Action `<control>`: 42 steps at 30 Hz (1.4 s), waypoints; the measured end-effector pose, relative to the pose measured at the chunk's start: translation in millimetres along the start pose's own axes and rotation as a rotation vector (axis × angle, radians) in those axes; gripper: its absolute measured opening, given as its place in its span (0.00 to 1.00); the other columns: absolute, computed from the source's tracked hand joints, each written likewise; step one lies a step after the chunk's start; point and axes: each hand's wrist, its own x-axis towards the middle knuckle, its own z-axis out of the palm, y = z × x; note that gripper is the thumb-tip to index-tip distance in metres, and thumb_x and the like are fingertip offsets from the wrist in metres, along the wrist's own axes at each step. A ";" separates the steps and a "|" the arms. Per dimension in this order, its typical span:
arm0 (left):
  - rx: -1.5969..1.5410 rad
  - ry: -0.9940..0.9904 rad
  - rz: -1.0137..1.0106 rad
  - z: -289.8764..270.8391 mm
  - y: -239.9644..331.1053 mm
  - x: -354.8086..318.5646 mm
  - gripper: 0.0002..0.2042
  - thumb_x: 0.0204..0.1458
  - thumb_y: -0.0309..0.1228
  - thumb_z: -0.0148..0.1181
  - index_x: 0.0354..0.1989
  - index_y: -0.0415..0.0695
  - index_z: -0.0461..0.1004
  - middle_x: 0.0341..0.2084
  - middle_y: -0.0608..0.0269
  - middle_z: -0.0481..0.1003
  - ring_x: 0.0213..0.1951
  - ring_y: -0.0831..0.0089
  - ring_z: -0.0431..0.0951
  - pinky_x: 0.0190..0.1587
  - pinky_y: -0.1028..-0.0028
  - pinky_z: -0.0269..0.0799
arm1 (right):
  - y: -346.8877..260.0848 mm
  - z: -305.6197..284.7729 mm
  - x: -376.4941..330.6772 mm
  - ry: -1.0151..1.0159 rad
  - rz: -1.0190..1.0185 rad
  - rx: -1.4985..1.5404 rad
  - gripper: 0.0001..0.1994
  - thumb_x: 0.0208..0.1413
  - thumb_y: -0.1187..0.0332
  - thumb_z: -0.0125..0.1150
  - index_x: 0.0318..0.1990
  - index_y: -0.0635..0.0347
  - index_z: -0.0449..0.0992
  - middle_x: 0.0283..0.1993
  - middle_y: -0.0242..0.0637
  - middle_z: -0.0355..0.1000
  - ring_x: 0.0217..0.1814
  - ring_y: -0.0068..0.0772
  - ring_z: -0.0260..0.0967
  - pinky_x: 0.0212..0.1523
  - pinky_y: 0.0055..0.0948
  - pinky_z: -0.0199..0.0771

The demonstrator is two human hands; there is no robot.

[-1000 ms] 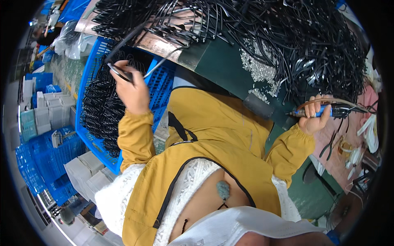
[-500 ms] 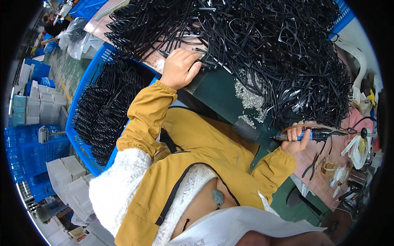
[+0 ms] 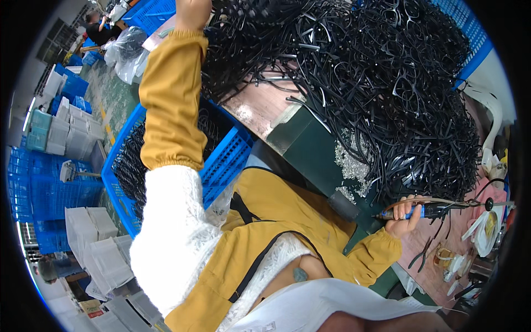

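Observation:
My left hand (image 3: 192, 14) is stretched far out to the upper left, beside a neat stack of black eyeglass frames (image 3: 249, 22). The picture's upper edge cuts off its fingers, so what it touches or holds is hidden. At the right, my right hand (image 3: 405, 221) is wrapped around a blue and black electric screwdriver (image 3: 437, 211), its tip pointing left. A large tangled heap of black eyeglass frames and temples (image 3: 381, 77) covers the far part of the table. Small shiny clear bits (image 3: 354, 166) lie at the heap's near edge, with a dark block (image 3: 344, 206) nearer me.
Black frames (image 3: 128, 177) fill a blue crate (image 3: 229, 157) under my left arm. A dark green mat (image 3: 304, 146) lies on the pinkish table (image 3: 257, 110). Pliers (image 3: 423, 254) and a white bag (image 3: 484, 235) are at the right. White boxes (image 3: 105, 260) stand at the left.
My left hand has left the heap's near edge and reached away to the upper left. My right hand keeps its hold on the screwdriver. The view has shifted slightly.

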 end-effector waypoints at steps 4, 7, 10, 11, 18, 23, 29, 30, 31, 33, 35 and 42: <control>0.349 -0.468 -0.352 -10.9 -116.4 7.5 0.30 0.67 0.54 0.47 0.34 0.36 0.81 0.25 0.50 0.79 0.29 0.64 0.76 0.40 0.63 0.71 | 0.6 6.1 2.3 -0.033 -0.027 -0.004 0.14 0.70 0.63 0.54 0.58 0.58 0.69 0.30 0.27 0.58 0.24 0.15 0.54 0.19 0.15 0.54; 0.442 -0.555 -0.303 -1.8 -193.7 -21.0 0.29 0.65 0.55 0.51 0.44 0.36 0.81 0.33 0.44 0.80 0.40 0.59 0.77 0.50 0.61 0.70 | 2.1 7.0 -1.8 0.008 -0.033 0.039 0.16 0.71 0.60 0.54 0.59 0.56 0.68 0.31 0.27 0.60 0.26 0.16 0.56 0.21 0.15 0.56; 0.424 -0.597 -0.382 -5.0 -213.6 -28.4 0.30 0.65 0.56 0.49 0.46 0.37 0.82 0.43 0.42 0.82 0.51 0.49 0.80 0.56 0.59 0.71 | -0.8 -4.3 -2.3 0.095 0.027 -0.047 0.23 0.70 0.51 0.56 0.60 0.58 0.67 0.36 0.29 0.64 0.32 0.20 0.62 0.27 0.18 0.64; 0.463 -0.601 -0.525 -0.9 -207.5 -25.9 0.31 0.65 0.58 0.48 0.45 0.37 0.82 0.42 0.43 0.83 0.49 0.49 0.81 0.55 0.59 0.71 | -1.6 -11.7 -2.6 0.155 -0.026 -0.260 0.29 0.69 0.45 0.54 0.61 0.62 0.67 0.42 0.34 0.70 0.40 0.27 0.68 0.37 0.24 0.71; 0.767 0.149 0.220 33.4 -69.2 -91.7 0.18 0.61 0.40 0.60 0.50 0.38 0.79 0.50 0.51 0.79 0.55 0.53 0.76 0.60 0.58 0.68 | -29.1 -83.1 21.7 0.334 -0.174 -1.095 0.18 0.67 0.68 0.54 0.62 0.63 0.71 0.53 0.39 0.73 0.57 0.35 0.70 0.62 0.37 0.68; 0.948 0.626 -0.407 17.6 3.1 -172.9 0.23 0.54 0.28 0.60 0.57 0.29 0.71 0.55 0.39 0.71 0.56 0.48 0.71 0.63 0.54 0.64 | -22.3 -81.0 23.6 0.004 -0.567 -1.878 0.22 0.54 0.69 0.66 0.58 0.59 0.76 0.55 0.46 0.73 0.61 0.51 0.68 0.64 0.45 0.65; 0.028 -0.125 -0.065 183.4 59.6 -201.4 0.20 0.57 0.26 0.61 0.58 0.38 0.73 0.55 0.50 0.73 0.58 0.56 0.72 0.64 0.61 0.65 | -17.8 -63.7 31.3 0.161 -0.240 -1.850 0.17 0.54 0.71 0.63 0.53 0.55 0.79 0.52 0.43 0.73 0.58 0.50 0.67 0.62 0.43 0.65; 0.069 -0.196 0.134 224.7 63.9 -197.5 0.23 0.56 0.29 0.64 0.60 0.38 0.72 0.58 0.46 0.72 0.62 0.51 0.70 0.66 0.60 0.63 | -17.5 -64.4 31.9 0.144 -0.290 -1.860 0.17 0.54 0.71 0.63 0.53 0.55 0.79 0.51 0.43 0.73 0.58 0.50 0.67 0.61 0.43 0.66; 0.109 -0.211 0.188 265.9 65.5 -190.5 0.27 0.56 0.35 0.66 0.62 0.37 0.69 0.62 0.43 0.69 0.68 0.46 0.64 0.70 0.55 0.58 | -16.8 -66.1 34.0 0.105 -0.428 -1.891 0.18 0.53 0.70 0.64 0.53 0.54 0.79 0.50 0.42 0.74 0.57 0.50 0.68 0.60 0.43 0.66; 0.297 -0.220 0.244 339.8 64.0 -174.1 0.36 0.57 0.51 0.63 0.65 0.35 0.66 0.68 0.41 0.63 0.72 0.42 0.55 0.73 0.48 0.49 | -14.8 -71.6 34.5 0.034 -0.601 -1.835 0.17 0.50 0.69 0.65 0.51 0.52 0.80 0.50 0.41 0.74 0.55 0.49 0.69 0.59 0.46 0.66; 0.519 -0.415 0.125 393.4 58.8 -162.8 0.40 0.59 0.58 0.57 0.69 0.36 0.64 0.70 0.41 0.60 0.73 0.39 0.54 0.73 0.46 0.49 | -12.7 -77.3 32.6 0.054 -0.589 -1.791 0.17 0.50 0.71 0.65 0.49 0.53 0.80 0.47 0.40 0.74 0.52 0.45 0.71 0.56 0.42 0.69; 0.749 -0.439 0.290 411.7 41.2 -152.6 0.24 0.54 0.39 0.62 0.58 0.42 0.74 0.63 0.47 0.67 0.68 0.39 0.60 0.70 0.39 0.50 | -29.5 -71.1 30.1 0.413 -0.680 -1.258 0.20 0.50 0.86 0.60 0.52 0.64 0.76 0.52 0.37 0.73 0.53 0.33 0.72 0.50 0.28 0.74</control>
